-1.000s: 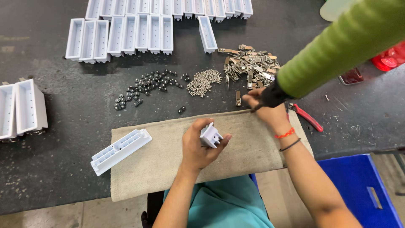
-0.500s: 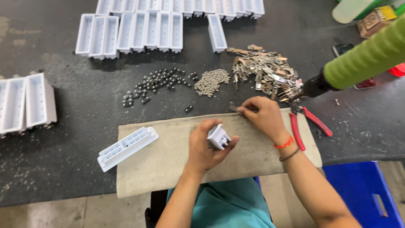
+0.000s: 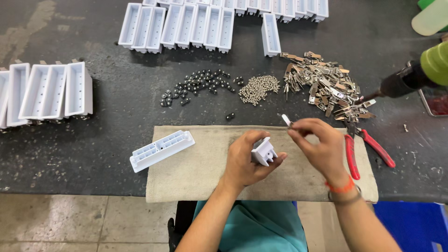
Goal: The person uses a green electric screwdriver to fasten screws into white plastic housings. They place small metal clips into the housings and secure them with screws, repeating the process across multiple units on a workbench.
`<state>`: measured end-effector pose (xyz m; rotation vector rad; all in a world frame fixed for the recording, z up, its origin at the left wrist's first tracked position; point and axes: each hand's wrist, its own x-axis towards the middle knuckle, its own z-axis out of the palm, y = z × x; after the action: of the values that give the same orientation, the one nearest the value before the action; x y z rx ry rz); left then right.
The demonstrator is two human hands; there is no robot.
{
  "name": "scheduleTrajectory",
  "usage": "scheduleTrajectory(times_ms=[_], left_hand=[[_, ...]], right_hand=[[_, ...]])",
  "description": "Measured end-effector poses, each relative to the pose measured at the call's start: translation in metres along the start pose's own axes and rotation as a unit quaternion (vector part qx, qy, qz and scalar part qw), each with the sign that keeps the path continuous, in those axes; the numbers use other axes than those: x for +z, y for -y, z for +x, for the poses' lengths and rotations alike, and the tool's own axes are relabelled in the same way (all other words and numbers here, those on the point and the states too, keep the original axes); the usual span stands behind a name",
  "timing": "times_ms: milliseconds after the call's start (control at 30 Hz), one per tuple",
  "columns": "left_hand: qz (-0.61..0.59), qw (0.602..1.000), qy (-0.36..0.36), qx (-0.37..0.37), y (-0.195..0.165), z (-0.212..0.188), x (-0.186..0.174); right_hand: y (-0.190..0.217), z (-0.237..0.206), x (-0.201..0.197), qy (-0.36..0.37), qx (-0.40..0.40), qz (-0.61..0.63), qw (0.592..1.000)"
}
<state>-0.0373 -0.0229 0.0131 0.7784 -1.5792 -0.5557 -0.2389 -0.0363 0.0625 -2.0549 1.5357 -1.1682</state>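
Note:
My left hand grips a small white plastic block over a beige cloth mat. My right hand pinches a thin metal clip between thumb and fingertips, just right of and above the block. A longer white plastic housing lies on the mat's left edge. Behind the mat sit piles of black nuts, small silver screws and metal clips.
Red-handled pliers lie at the mat's right end. A green-sleeved power screwdriver hangs at right. Rows of white plastic housings line the back and more white housings stand at left. A blue bin sits below the table.
My right hand has drawn back from the metal clip pile toward the block, now holding a clip. The screwdriver has moved away to the right. The view has shifted.

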Motion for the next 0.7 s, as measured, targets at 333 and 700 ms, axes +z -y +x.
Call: scheduleTrajectory(times_ms=[333,700], left_hand=[[0.006,1.000,0.013,-0.004,0.004,-0.003,-0.005],[-0.029,0.999,0.031,0.000,0.003,0.000,-0.007]], right_hand=[[0.077,-0.029,0.014,-0.047,-0.158,-0.002,0.986],[0.081,-0.035,0.014,-0.058,-0.169,-0.020,0.984]])
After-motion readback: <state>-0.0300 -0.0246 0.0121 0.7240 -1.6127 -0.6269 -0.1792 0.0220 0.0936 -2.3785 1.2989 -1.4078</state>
